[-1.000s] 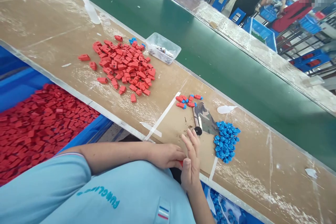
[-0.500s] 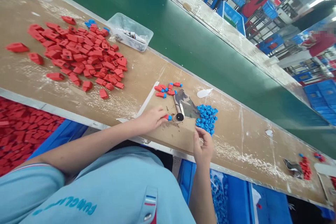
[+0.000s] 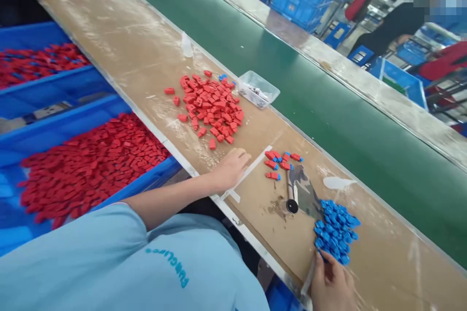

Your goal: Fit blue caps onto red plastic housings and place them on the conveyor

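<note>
- Since half a second back, left hand [image 3: 233,167] has been moved off the roller toward the red pile [image 3: 211,107], loosely curled, nothing gripped.
- Right hand [image 3: 332,284], bottom edge, fingertips on the blue pile [image 3: 335,231]; grip can't be told.
- Roller tool [image 3: 291,194] is lying between the hands, long axis roughly up-down in frame, black end down.

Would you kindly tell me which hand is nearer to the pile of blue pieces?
Right. The right hand touches the near edge of the pile of blue pieces; the left hand rests well left, beyond the red-and-blue pieces.

Left hand [image 3: 233,167] moved from black-tipped roller toward pile of red plastic pieces [image 3: 211,107], now empty; right hand [image 3: 332,284] dropped to near edge of blue plastic caps heap [image 3: 335,231].
</note>
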`<state>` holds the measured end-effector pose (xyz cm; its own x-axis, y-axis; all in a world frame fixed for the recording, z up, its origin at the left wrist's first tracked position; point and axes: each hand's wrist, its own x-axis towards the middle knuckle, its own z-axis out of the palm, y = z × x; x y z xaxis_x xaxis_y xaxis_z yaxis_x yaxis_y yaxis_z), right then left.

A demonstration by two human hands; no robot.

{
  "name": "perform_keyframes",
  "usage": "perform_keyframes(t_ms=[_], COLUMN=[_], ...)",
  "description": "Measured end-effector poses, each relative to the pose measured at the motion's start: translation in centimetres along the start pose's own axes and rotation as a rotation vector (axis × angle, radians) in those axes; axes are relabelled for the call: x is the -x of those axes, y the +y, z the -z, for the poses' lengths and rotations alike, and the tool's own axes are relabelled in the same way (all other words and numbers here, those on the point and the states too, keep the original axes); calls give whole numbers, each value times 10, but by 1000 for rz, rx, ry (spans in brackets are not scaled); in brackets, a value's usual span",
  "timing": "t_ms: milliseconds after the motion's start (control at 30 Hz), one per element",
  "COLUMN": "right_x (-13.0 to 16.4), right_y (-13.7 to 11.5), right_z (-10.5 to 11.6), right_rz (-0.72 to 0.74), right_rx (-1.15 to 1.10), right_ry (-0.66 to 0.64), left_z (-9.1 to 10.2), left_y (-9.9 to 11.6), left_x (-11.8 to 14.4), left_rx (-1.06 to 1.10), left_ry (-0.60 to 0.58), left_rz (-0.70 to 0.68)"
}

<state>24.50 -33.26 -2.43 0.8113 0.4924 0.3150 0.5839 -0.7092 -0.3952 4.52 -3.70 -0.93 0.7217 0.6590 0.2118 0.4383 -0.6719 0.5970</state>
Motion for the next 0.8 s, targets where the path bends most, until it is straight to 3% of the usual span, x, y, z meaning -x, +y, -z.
perform_keyframes(t_ms=[100, 167, 267, 367, 467, 600, 700, 800], right_x=[-1, -3, -7, -10, -7, -2, -4, -8], right_y=[2, 5, 11, 11, -4, -36, -53, -63], right_z=[-2, -3, -4, -2, 6, 18, 19, 14], right_rz=[-27, -48, -109, -219, -302, -363, -329, -262], right_rx=[-32, -43, -58, -288, -468, -495, -553, -616], right_ry=[-57, -81, -88, -183, -182, -141, -175, -195], left_z=[31, 44, 52, 54, 55, 47, 35, 24], left_y=[-30, -51, -74, -84, -79, -58, -40, -24], left_x=[13, 20, 26, 27, 29, 31, 32, 30], left_rx=[-141, -178, -161, -96, 98, 611, 903, 1025], left_ry=[91, 91, 65, 97, 125, 9, -91, -166], left_rz=[174, 233, 235, 183, 123, 144, 153, 143])
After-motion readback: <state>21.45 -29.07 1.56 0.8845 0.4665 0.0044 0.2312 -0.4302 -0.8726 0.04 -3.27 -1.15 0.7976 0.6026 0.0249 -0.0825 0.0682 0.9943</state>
